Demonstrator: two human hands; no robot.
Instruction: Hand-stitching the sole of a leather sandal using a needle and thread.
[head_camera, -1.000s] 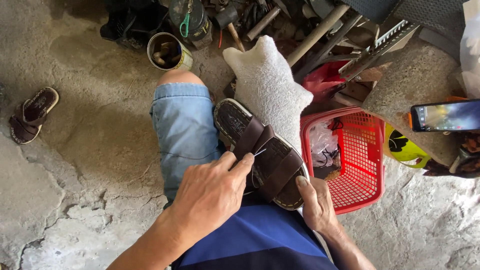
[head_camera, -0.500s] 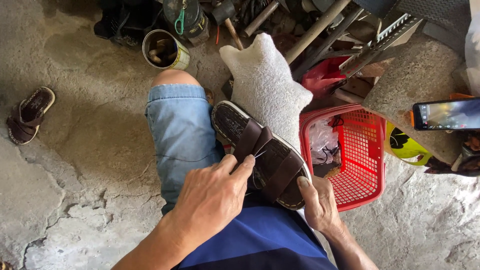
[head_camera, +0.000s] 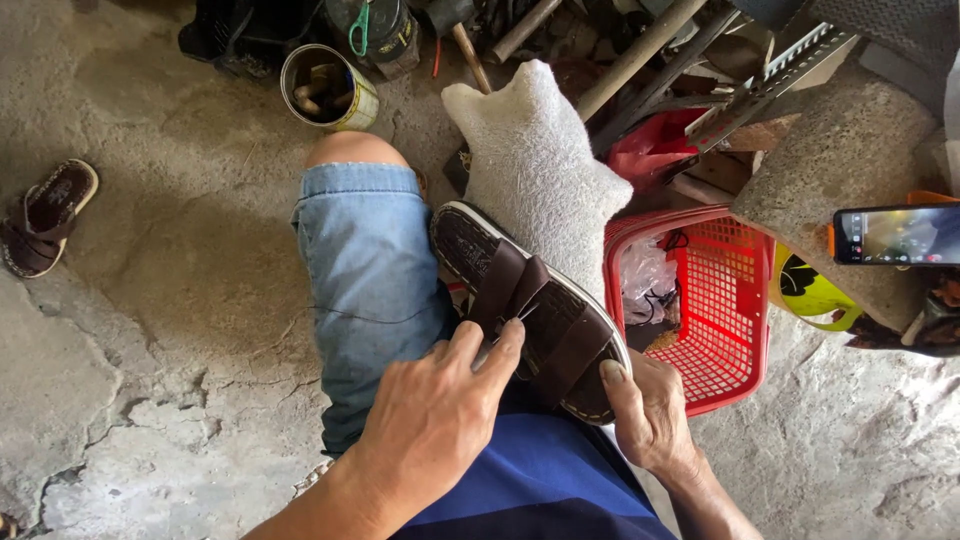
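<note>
You wear light blue denim shorts with a frayed hem above a bare knee, a dark blue shirt, and no sleeves or gloves.

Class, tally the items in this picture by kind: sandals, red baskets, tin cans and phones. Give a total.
Sandals: 2, one on the lap, one on the floor
Red baskets: 1
Tin cans: 1
Phones: 1
Total: 5
</note>
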